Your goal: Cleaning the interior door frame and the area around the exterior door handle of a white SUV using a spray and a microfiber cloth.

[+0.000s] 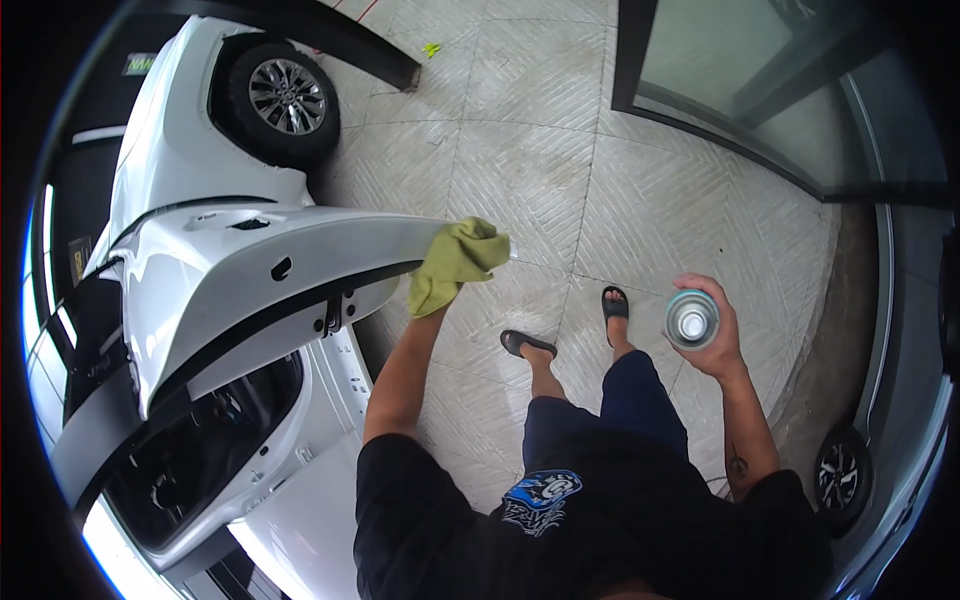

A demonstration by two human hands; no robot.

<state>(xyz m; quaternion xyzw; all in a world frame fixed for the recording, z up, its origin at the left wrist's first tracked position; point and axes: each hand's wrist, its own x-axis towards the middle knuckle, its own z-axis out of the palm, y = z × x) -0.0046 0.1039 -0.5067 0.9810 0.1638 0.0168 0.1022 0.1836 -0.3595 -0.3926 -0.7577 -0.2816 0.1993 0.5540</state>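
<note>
My left hand (449,298) is mostly hidden under a crumpled olive-green cloth (462,255), which it holds against the outer edge of an open white car door (350,232). The cloth drapes over the end of the door and down to my wrist. Off to the right, away from the car, my right hand (724,345) is wrapped round a metal can (692,320). The can's round silver end faces up, and a pale blue-green band shows at its side. Its other end is out of sight.
The white car's front wheel (288,97) stands beyond the door; its cabin (205,440) is open at lower left. A dark-framed glass panel (740,90) is at the far right. Another car's wheel (843,474) shows at right. My sandalled feet (528,345) stand on patterned tiles (520,180).
</note>
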